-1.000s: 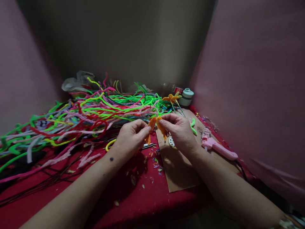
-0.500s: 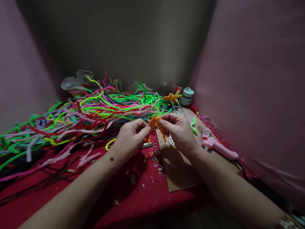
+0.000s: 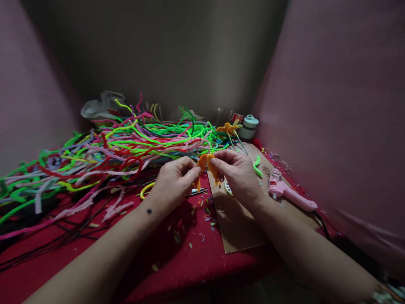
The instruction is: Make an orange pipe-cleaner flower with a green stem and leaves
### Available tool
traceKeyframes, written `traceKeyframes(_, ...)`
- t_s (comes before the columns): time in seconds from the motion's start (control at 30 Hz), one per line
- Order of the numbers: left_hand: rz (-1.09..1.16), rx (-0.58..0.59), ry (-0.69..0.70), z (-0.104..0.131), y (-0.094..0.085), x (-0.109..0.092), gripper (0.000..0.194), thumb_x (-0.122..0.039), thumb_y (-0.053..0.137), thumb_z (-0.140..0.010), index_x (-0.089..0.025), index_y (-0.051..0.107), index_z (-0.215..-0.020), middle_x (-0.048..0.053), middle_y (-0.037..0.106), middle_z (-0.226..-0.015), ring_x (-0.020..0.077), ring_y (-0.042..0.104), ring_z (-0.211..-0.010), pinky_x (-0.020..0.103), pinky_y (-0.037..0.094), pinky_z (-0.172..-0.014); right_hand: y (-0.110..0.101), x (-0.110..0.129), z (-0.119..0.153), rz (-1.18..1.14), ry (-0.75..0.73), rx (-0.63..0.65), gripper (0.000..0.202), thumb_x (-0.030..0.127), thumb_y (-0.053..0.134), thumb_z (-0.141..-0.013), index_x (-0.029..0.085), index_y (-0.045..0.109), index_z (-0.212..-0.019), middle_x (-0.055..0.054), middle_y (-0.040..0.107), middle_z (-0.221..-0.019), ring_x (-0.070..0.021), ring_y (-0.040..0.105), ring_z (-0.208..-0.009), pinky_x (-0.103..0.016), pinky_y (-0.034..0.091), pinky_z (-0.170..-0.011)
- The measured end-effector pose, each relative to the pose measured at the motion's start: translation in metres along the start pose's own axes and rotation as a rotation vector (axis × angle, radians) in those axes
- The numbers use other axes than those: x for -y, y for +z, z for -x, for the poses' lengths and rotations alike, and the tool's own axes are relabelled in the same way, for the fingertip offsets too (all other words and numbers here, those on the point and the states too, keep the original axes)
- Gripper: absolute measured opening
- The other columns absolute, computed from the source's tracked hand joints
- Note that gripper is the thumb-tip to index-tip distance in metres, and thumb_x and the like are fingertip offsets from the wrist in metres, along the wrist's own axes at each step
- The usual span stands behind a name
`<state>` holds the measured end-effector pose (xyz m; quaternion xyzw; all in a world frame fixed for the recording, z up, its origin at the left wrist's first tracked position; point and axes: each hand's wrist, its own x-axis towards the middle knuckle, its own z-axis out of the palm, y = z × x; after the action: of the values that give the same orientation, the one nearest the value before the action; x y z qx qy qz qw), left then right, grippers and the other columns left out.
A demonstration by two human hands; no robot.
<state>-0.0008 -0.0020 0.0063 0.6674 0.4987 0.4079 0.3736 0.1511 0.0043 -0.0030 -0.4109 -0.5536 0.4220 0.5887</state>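
Red cloth (image 3: pixel 202 257) covered the table, fuzzy stems (image 3: pixel 158 137) heaped across its back and left. Little had changed: the left hand (image 3: pixel 177 179) and right hand (image 3: pixel 243 175) still pinched an orange fuzzy piece (image 3: pixel 203 160) between them, above the cardboard's (image 3: pixel 236 234) left edge, suggesting slow, fine work. Rightward, a glue gun (image 3: pixel 294 196) limited movement; scrap-strewn cloth between the forearms offered more room.

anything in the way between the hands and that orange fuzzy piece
Nothing visible: the left hand and the right hand both pinch the orange fuzzy piece directly. The scissors and the cardboard lie on the red cloth, not between them.
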Motion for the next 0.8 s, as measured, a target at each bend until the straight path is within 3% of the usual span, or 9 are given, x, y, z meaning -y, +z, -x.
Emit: traceKeyframes(0.8, 0.079, 0.014, -0.023, 0.0012, 0.0031, 0.0021, 0.021, -0.031, 0.056, -0.074, -0.017, 0.049, -0.059, -0.006, 0.043, -0.045, 0.0064, 0.035, -0.040, 0.018, 0.027, -0.040, 0.0032, -0.0026, 0.0035, -0.003, 0.017, 0.023, 0.015, 0.030, 0.065, -0.074, 0.015, 0.063, -0.074, 0.002, 0.057, -0.061, -0.0068, 0.048, -0.048, -0.021, 0.041, -0.043)
